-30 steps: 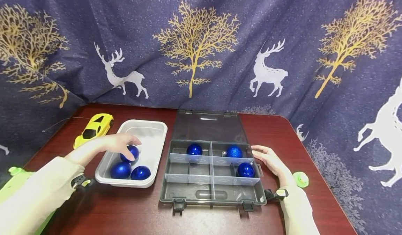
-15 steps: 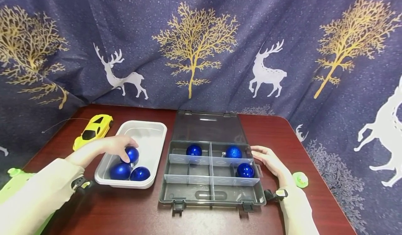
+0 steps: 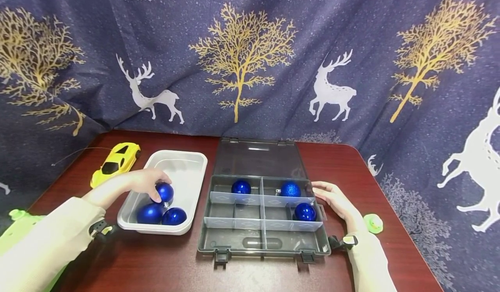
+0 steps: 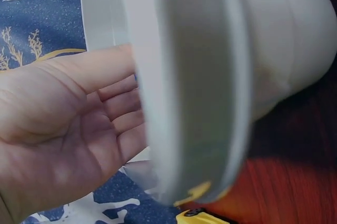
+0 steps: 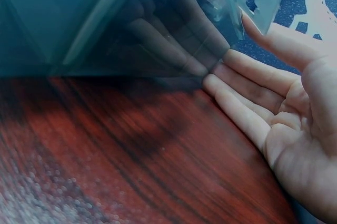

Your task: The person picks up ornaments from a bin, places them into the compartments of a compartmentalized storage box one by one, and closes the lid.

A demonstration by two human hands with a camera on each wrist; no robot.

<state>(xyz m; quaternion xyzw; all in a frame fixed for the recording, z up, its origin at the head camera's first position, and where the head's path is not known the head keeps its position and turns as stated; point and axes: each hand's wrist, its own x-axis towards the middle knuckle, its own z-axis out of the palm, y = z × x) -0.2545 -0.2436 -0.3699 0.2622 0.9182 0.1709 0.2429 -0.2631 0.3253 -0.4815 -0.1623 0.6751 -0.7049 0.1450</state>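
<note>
Over the white plastic tub (image 3: pixel 182 166), my left hand (image 3: pixel 145 182) holds a shiny blue Christmas ball (image 3: pixel 166 192) between thumb and fingers; its silver cap faces down toward the front. A matte blue ball (image 3: pixel 149 214) and another shiny blue ball (image 3: pixel 174 216) lie in the tub's near end. In the left wrist view, the tub's wall (image 4: pixel 202 76) hides my fingertips and most of the ball. My right hand (image 3: pixel 332 196) touches the right side of the grey divided case (image 3: pixel 218 236). Its fingers (image 5: pixel 247 108) reach out fairly straight to the case wall in the right wrist view.
Inside the open case are a shiny ball (image 3: pixel 241 187), a glittery ball (image 3: pixel 291 189) and another shiny ball (image 3: pixel 305 212). The lid (image 3: pixel 258 159) lies back. A yellow toy car (image 3: pixel 117 162) stands left; a small green toy (image 3: pixel 373 223) sits right of my wrist.
My left fingers and thumb have closed on the ball in the tub, and its silver cap has come into view. The right hand has stayed at the case.
</note>
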